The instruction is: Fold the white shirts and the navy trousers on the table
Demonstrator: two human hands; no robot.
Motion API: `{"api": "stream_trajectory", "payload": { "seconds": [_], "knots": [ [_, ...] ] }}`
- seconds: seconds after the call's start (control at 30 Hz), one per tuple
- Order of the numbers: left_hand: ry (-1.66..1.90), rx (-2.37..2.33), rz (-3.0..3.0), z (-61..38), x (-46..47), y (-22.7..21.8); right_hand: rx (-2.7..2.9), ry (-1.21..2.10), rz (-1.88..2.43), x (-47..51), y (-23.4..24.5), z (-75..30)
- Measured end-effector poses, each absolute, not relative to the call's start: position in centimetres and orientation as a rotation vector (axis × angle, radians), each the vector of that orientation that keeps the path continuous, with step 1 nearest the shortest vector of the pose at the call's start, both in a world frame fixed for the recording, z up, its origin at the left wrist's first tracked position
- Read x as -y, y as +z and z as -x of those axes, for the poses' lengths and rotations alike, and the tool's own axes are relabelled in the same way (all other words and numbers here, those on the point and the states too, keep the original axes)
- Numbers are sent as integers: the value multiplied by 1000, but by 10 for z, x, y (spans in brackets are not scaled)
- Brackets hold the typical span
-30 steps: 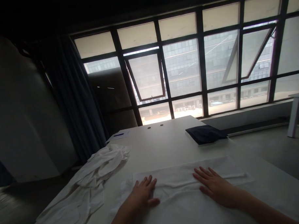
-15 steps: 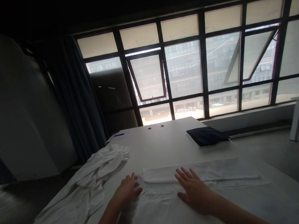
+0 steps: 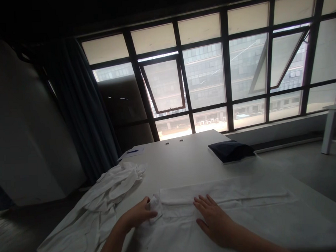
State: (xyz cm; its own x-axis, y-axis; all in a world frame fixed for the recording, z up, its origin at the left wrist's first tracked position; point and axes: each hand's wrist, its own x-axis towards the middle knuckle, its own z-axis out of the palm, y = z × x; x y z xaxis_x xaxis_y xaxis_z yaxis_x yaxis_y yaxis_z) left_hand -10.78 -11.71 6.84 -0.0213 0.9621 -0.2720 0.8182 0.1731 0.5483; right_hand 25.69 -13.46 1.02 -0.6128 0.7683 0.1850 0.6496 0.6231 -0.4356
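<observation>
Up close, the left hand has its fingers pressed together and curled around a small bunched corner of the white cloth. It looks like a pinch, but I can't tell for sure how much fabric is actually caught. The right hand sits flat on the same cloth, fingers spread and pressing down just below a long folded band that runs across it. The cloth lies smooth on the near part of a white table. Honestly, that flat, spread hand looks like the right call, since even pressure should stop the layers creeping while the other hand works the corner, and I'd keep that pinch light so the band doesn't get dragged crooked. The main thing in the way is a crumpled white fabric heap just past the left forearm, spilling over the table's left edge, and it could easily get snagged by a wide elbow. Further up the table there's a dark navy folded cloth on a pale flat board, and a sheet of paper with a blue pen on it. Beyond all that are a dark curtain and a big steel-framed window.
</observation>
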Motion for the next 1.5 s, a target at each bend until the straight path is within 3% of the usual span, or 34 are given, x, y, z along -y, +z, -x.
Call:
{"api": "stream_trajectory", "payload": {
  "seconds": [0.17, 0.4, 0.6, 0.9, 1.03, 1.27, 1.5],
  "knots": [
    [276, -1608, -1641, 106, 135, 95, 2449, 439, 1148, 135, 7, -257],
    [603, -1320, -1501, 75, 138, 112, 2455, 394, 1136, 134, 6, -257],
    [653, -1177, -1415, 41, 141, 113, 2442, 382, 1142, 132, 3, -256],
    [473, -1665, -1451, 108, 132, 110, 2466, 383, 1151, 133, 7, -257],
    [517, -1825, -1744, 132, 113, 88, 2521, 226, 1067, 137, 8, -254],
    [401, -1847, -2335, 92, 86, 18, 2624, -163, 524, 144, -13, -192],
    [122, -1783, -2352, 96, 91, 12, 2475, -458, 418, 152, -64, -102]
  ]
}}
